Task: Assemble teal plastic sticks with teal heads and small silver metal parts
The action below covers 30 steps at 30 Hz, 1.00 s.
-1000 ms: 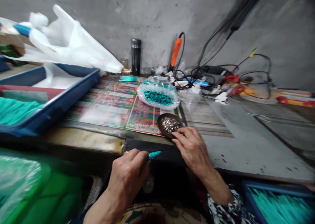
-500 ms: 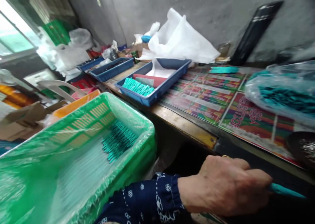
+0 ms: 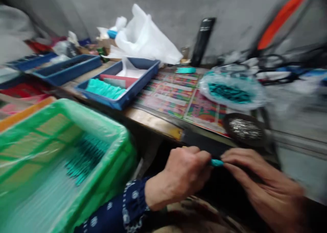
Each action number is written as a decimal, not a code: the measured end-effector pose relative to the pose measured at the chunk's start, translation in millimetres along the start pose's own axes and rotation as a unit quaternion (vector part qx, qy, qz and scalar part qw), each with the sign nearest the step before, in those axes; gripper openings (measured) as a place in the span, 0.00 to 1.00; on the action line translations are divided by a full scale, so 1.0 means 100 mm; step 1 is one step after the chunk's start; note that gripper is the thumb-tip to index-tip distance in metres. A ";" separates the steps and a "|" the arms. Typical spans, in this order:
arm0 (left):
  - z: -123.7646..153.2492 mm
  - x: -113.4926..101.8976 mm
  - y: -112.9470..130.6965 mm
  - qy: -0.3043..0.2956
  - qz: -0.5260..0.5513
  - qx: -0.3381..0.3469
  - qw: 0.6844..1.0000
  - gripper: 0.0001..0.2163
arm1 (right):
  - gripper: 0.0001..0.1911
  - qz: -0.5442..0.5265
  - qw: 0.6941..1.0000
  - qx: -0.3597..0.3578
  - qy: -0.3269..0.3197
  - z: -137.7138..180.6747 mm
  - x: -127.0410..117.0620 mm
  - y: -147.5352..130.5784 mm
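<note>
My left hand is closed round a slim teal piece, and only its tapered end shows past the fingers. At that end are the thumb and fingertips of my right hand, pinched together; whether a small part is between them is blurred. Both hands are in front of the bench's edge, above my lap. To the left stands a green crate lined with clear plastic, where rows of similar teal pieces lie. A dark bowl of small shiny metal parts is just beyond my right hand.
On the bench, a clear bag holds many teal pieces. A blue tray carries lighter teal pieces and white sheeting. Further left is another blue tray. A small teal stack lies near a black upright object.
The view has swung right. My right hand has come into view at the end of the teal piece, which my left hand still grips. The bag and bowl now show fully.
</note>
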<state>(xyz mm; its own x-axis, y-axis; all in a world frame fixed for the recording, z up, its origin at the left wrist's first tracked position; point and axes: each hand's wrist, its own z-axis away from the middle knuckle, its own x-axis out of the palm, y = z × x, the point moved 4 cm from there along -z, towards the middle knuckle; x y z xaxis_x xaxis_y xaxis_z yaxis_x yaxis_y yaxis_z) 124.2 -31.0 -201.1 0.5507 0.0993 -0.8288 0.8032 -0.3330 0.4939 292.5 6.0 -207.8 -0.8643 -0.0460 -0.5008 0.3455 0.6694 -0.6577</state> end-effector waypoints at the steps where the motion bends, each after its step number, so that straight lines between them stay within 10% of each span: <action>1: 0.00 -0.01 0.00 0.005 0.007 -0.011 1.000 0.06 | 0.02 -0.018 1.000 0.004 -0.013 -0.03 -0.02 -0.04; 15: -0.05 0.05 0.07 0.012 0.019 0.011 1.000 0.06 | 0.05 -0.030 0.999 -0.024 0.007 -0.06 -0.03 -0.18; 30: -0.12 0.06 0.11 0.069 -0.086 0.095 0.989 0.07 | 0.15 0.228 0.945 -0.236 -0.015 0.27 0.08 -0.13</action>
<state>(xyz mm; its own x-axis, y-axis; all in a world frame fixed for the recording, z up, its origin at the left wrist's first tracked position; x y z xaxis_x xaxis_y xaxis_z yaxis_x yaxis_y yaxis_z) 139.1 -22.2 -198.0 0.4457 0.2922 -0.8462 0.8382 -0.4682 0.2798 291.4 -22.7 -218.4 -0.6525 0.3106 -0.6912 0.4719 0.8802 -0.0500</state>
